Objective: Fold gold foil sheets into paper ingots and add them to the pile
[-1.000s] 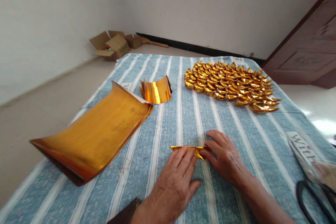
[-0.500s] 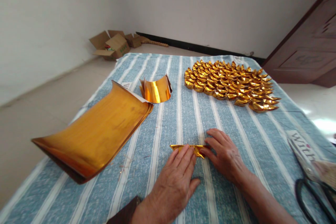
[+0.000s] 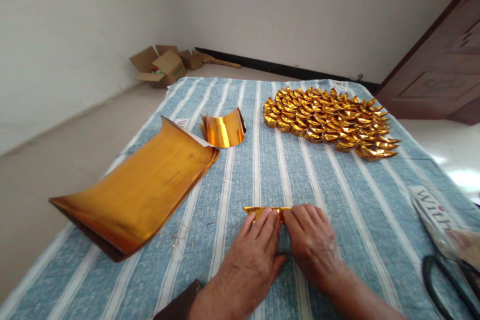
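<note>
A small folded strip of gold foil paper (image 3: 259,211) lies on the striped cloth in front of me. My left hand (image 3: 255,255) rests flat over its left and middle part, fingers stretched out and pressing it down. Curled fingers of my right hand (image 3: 313,240) grip the strip's right end, which they cover. Both hands are nearly touching. Beyond them, at the upper right, stand rows of folded gold foil ingots (image 3: 322,115). To the left is a stack of large gold foil sheets (image 3: 138,185), with a smaller curved stack of gold sheets (image 3: 225,130) behind it.
A blue and white striped cloth (image 3: 240,180) covers the table. Scissors with black handles (image 3: 442,250) lie at the right edge. Open cardboard boxes (image 3: 161,66) sit on the floor by the far wall. A brown door (image 3: 438,60) stands at the right.
My right hand has turned inward and closed its fingers over the right end of the foil strip, hiding it. My left hand has stayed in place.
</note>
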Motion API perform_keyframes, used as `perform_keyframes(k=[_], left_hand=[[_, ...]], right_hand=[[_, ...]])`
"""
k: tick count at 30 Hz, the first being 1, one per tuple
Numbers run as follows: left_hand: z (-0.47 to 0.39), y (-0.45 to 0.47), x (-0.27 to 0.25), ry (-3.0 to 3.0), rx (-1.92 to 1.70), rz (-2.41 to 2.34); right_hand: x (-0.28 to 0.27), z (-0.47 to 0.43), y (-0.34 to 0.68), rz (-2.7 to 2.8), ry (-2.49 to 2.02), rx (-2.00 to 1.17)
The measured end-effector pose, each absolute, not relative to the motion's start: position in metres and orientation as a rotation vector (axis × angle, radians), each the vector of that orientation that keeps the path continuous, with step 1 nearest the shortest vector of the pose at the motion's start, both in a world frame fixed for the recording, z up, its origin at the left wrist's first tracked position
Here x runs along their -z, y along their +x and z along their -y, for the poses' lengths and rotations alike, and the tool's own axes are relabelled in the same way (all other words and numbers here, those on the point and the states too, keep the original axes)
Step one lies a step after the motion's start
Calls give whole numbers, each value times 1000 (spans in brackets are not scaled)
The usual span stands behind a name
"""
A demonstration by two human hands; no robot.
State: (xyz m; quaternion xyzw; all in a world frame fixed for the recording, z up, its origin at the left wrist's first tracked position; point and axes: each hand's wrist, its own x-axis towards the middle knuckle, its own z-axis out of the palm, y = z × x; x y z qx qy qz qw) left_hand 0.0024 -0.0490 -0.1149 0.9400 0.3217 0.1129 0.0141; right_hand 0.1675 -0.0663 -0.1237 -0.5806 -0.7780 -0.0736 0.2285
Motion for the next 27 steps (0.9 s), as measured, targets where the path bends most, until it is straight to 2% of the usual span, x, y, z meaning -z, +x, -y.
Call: perform_keyframes(k=[27], left_hand=[[48,0,115,2896,-320,-926]], right_hand=[[133,79,149,2259,-1636,547]])
